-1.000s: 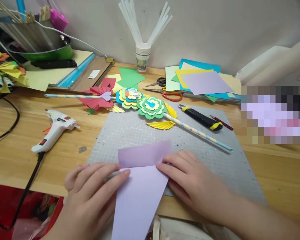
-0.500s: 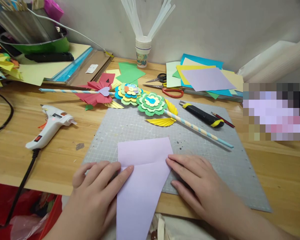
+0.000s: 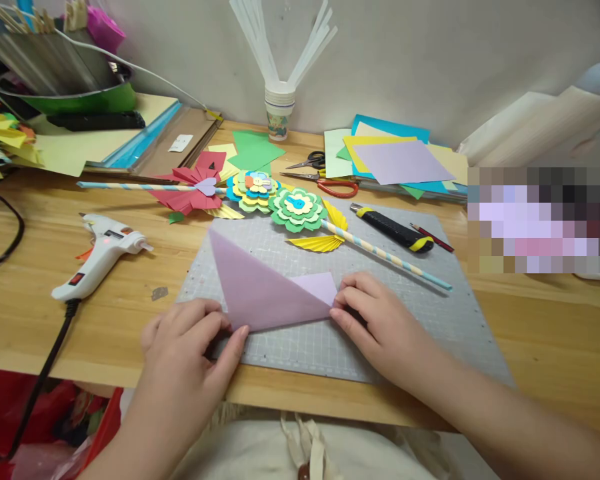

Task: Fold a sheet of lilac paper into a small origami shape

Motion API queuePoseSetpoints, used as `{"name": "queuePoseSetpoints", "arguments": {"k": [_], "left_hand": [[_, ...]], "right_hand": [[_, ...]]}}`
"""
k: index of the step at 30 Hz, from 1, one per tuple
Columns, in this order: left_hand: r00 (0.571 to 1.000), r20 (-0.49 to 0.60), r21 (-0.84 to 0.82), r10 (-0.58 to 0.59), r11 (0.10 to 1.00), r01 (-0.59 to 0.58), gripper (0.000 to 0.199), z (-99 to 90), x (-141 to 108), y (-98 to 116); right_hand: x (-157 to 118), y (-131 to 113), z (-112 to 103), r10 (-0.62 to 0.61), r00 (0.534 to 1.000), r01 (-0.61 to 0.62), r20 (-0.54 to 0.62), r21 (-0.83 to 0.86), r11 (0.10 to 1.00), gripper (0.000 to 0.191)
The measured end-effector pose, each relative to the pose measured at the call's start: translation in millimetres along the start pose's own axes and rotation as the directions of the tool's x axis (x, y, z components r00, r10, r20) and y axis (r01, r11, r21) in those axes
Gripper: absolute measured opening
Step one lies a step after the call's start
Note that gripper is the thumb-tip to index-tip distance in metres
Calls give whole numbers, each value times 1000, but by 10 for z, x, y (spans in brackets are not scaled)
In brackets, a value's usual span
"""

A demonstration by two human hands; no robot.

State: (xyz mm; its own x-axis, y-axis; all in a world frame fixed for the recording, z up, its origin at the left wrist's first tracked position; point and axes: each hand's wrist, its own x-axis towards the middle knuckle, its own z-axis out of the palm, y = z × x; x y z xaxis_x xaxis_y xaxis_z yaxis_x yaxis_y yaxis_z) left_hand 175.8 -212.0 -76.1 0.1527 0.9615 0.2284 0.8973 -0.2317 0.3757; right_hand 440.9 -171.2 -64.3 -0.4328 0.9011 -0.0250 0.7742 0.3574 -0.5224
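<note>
A folded sheet of purple paper (image 3: 265,287) lies on the grey cutting mat (image 3: 290,353), its upper flap turned away from me and rising to a point at the left. My left hand (image 3: 195,353) pinches the lower left corner of the fold, thumb in front and fingers behind. At the right end of the crease, my right hand (image 3: 380,327) grips the paper between thumb and fingers. A lighter strip of the same paper shows behind the flap near my right hand.
Behind the paper lie flower-decorated paper sticks (image 3: 300,203), scissors (image 3: 337,189) and a black cutter (image 3: 395,229). A white glue gun (image 3: 97,257) rests at left. Paper cups (image 3: 279,110) and stacked coloured sheets (image 3: 405,161) stand farther back.
The long lower part of the purple paper has been folded up and away over the upper part. Both hands have closed on the crease's ends, and the view has shifted slightly.
</note>
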Motion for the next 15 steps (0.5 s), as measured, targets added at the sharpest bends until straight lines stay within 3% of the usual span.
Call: {"name": "queuePoseSetpoints", "arguments": {"k": [4, 7, 9, 12, 15], "left_hand": [[999, -34, 138, -33, 990, 38, 24, 18, 69, 46], [999, -27, 148, 17, 989, -12, 16, 19, 102, 32], [992, 5, 104, 129, 986, -129, 12, 11, 121, 14], [946, 55, 43, 318, 946, -321, 27, 1, 145, 2], [931, 44, 12, 363, 931, -364, 29, 6, 160, 15]], "right_hand": [[73, -36, 32, 61, 998, -64, -28, -97, 993, 12], [87, -59, 49, 59, 997, -66, -56, -150, 986, 6], [63, -84, 58, 1, 997, -14, -81, -167, 986, 8], [-10, -159, 80, -171, 981, 150, -93, -198, 969, 21], [-74, -267, 121, -324, 945, 302, -50, -246, 921, 29]]}}
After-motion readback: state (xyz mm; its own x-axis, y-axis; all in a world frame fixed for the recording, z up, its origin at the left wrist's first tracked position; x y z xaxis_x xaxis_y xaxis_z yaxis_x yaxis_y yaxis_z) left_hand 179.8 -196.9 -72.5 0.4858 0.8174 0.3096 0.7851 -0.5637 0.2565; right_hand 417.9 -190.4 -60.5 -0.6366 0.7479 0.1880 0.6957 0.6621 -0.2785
